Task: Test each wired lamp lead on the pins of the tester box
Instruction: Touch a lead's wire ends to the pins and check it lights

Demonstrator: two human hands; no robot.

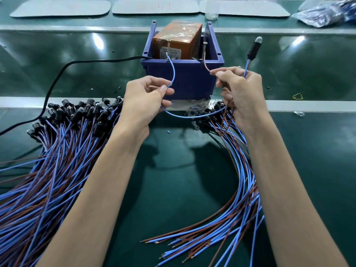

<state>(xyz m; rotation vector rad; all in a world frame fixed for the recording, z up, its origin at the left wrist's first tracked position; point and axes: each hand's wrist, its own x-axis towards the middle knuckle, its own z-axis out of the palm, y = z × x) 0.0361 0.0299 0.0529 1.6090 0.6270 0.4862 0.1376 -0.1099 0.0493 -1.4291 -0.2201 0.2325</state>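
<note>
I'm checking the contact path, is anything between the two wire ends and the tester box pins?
Nothing visible. The blue wire from the left hand and the brown wire from the right hand both clear the bin's front wall toward the pins.

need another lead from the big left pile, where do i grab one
Probably pinch a black lamp holder at the pile's far edge, coming from above: the holders lie exposed on top there, while the wires nearer you cross and tangle.
</note>
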